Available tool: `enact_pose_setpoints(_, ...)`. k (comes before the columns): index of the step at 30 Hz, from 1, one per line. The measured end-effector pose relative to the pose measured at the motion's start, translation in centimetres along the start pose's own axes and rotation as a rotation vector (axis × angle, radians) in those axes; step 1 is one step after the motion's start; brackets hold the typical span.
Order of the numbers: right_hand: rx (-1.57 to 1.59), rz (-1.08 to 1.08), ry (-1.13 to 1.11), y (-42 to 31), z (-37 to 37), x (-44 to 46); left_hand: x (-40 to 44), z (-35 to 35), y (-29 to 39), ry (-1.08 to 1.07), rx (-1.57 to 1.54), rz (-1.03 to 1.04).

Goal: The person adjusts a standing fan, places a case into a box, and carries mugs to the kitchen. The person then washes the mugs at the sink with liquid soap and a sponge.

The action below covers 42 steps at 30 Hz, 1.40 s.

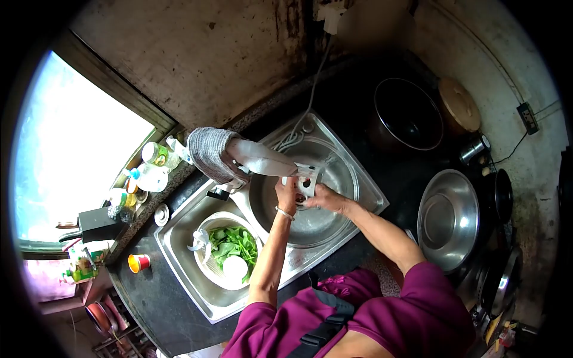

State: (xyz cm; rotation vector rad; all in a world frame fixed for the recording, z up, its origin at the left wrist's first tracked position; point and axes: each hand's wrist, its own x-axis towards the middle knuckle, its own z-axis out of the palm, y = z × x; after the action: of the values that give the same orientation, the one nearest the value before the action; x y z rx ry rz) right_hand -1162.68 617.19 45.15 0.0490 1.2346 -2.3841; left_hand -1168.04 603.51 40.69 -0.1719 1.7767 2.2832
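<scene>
The sink [371, 201] is partly hidden by the forearms [271, 256]. In its smaller bowl [184, 249], greens [239, 246] fill a basket [210, 269]. A grey cloth [210, 154] covers something not clear. Over the larger bowl [298, 225], left hand [285, 195] and right hand [326, 198] together grip a white part [310, 172] with holes, its edges partly behind fingers.

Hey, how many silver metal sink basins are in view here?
2. The larger, round silver metal basin lies beneath the left hand and right hand; the smaller silver metal basin, left of it, holds a white basket of green leaves. No others appear hidden.
</scene>
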Motion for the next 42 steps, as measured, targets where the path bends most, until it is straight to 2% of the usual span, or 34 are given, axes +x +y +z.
enact_pose_setpoints(2,-0.799,-0.031,-0.138,-0.4,-0.6,-0.1,-0.2,0.0,0.7,-0.010,-0.060,-0.349)
enact_pose_setpoints(3,-1.110,-0.150,-0.166,-0.3,-0.9,-0.3,0.0,-0.2,0.1,-0.060,-0.118,-0.414)
enact_pose_setpoints(4,-1.114,-0.150,-0.167,-0.3,-1.4,0.0,-0.1,0.0,0.0,-0.061,-0.122,-0.412)
enact_pose_setpoints(6,-1.688,-0.124,-0.230,-1.0,-2.3,0.6,-0.1,0.7,0.0,-0.112,-0.445,-0.437)
enact_pose_setpoints(7,-1.515,-0.310,-0.172,-1.0,-2.5,0.2,-0.3,-0.6,0.5,-0.219,-0.408,-0.607)
enact_pose_setpoints(8,-1.516,-0.311,-0.179,-1.0,-2.2,0.2,-0.2,-0.7,0.1,-0.215,-0.411,-0.604)
enact_pose_setpoints(10,-0.900,-0.139,0.204,-0.8,-1.3,0.7,-0.1,-1.3,-0.7,-0.348,-0.340,-0.747)
enact_pose_setpoints(11,-0.708,-0.060,0.225,-1.0,-0.7,0.5,-1.2,-0.2,0.9,-0.238,-0.369,-0.656)
enact_pose_setpoints(12,-0.707,-0.064,0.217,-0.8,-0.4,0.8,-1.1,-0.3,0.2,-0.326,-0.482,-0.581)
enact_pose_setpoints(14,-0.254,-0.001,0.387,-0.5,0.0,1.2,-1.3,0.2,-0.7,-0.213,-0.540,-0.408)
enact_pose_setpoints(15,-0.139,0.051,0.371,-0.8,-0.2,1.2,-1.4,0.2,-0.6,-0.212,-0.540,-0.408)
enact_pose_setpoints(16,-0.139,0.052,0.373,-0.7,-0.3,1.3,-1.5,0.2,-0.5,-0.192,-0.346,-0.272)
enact_pose_setpoints(17,-0.005,0.028,0.308,-0.7,-0.3,1.3,-1.6,0.1,-0.5,-0.171,-0.153,-0.135)
enact_pose_setpoints(18,0.129,0.005,0.242,-0.6,-0.3,1.3,-1.3,-0.1,-0.8,-0.170,-0.153,-0.137)
enact_pose_setpoints(19,0.130,0.009,0.241,-0.5,-0.3,1.1,-0.9,-0.3,-1.2,-0.145,-0.218,-0.204)
enact_pose_setpoints(22,-0.675,0.066,-0.144,-0.9,0.6,0.3,-0.6,-0.5,-0.3,-0.135,-0.284,-0.317)
enact_pose_setpoints(23,-1.048,-0.257,-0.165,-0.9,1.0,0.4,-1.0,-0.2,0.7,-0.136,-0.256,-0.380)
enact_pose_setpoints(24,-1.048,-0.257,-0.164,-1.8,0.8,0.1,-1.2,0.0,1.5,-0.139,-0.226,-0.439)
enact_pose_setpoints(26,-2.314,-0.207,-0.377,-4.8,1.0,-0.4,-0.7,-0.2,1.2,-0.205,-0.279,-0.482)
enact_pose_setpoints(27,-2.322,-0.719,-0.290,-3.9,-1.0,-0.1,-0.4,-0.2,1.2,-0.275,-0.330,-0.524)
enact_pose_setpoints(28,-2.322,-0.720,-0.289,-3.9,-1.4,0.1,-0.2,-0.2,1.2,-0.276,-0.329,-0.524)
enact_pose_setpoints(30,-2.363,-0.461,-0.541,-7.1,1.4,0.2,-0.4,0.7,2.8,-0.353,-0.463,-0.545)
enact_pose_setpoints(31,-2.374,-0.638,-0.445,-6.2,0.4,0.8,-0.2,0.9,2.7,-0.355,-0.464,-0.548)
enact_pose_setpoints(34,-2.253,-0.709,-0.343,-6.3,-0.8,1.8,0.0,1.4,2.2,-0.180,-0.399,-0.432)
enact_pose_setpoints(35,-2.176,-0.878,-0.194,-4.8,-1.7,2.4,0.1,0.9,2.1,-0.197,-0.378,-0.403)
enact_pose_setpoints(36,-2.177,-0.877,-0.194,-3.0,-2.6,2.7,0.1,0.8,2.2,-0.198,-0.379,-0.403)
enact_pose_setpoints(38,-1.824,-0.568,0.116,0.2,-3.6,2.6,0.0,0.7,2.2,-0.112,-0.233,-0.379)
enact_pose_setpoints(39,-1.496,-0.492,0.203,1.1,-2.5,2.0,0.1,0.4,1.5,-0.112,-0.234,-0.384)
enact_pose_setpoints(40,-1.495,-0.486,0.206,2.3,-2.3,1.7,0.4,0.0,0.4,-0.080,-0.160,-0.337)
enact_pose_setpoints(42,-0.961,-0.281,0.207,2.7,-1.1,1.7,0.4,0.0,-0.1,-0.055,-0.085,-0.289)
